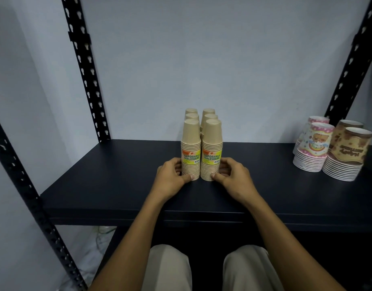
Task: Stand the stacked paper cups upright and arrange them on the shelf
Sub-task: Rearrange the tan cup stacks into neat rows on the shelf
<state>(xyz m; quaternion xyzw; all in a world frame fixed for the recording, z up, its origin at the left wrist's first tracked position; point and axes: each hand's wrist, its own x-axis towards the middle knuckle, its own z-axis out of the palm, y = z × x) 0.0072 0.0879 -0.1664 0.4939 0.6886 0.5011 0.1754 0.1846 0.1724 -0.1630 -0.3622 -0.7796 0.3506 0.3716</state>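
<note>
Head view: six tall stacks of plain tan paper cups (201,143) stand upright, rims down, long axes vertical, in two rows of three running back toward the wall, on the dark blue shelf (109,185). The left hand (170,177) grips the front left stack's base; the right hand (233,177) grips the front right stack's. Right of the tan stacks, well apart, stand pink patterned cup stacks (311,150) and brown patterned cup stacks (346,156).
</note>
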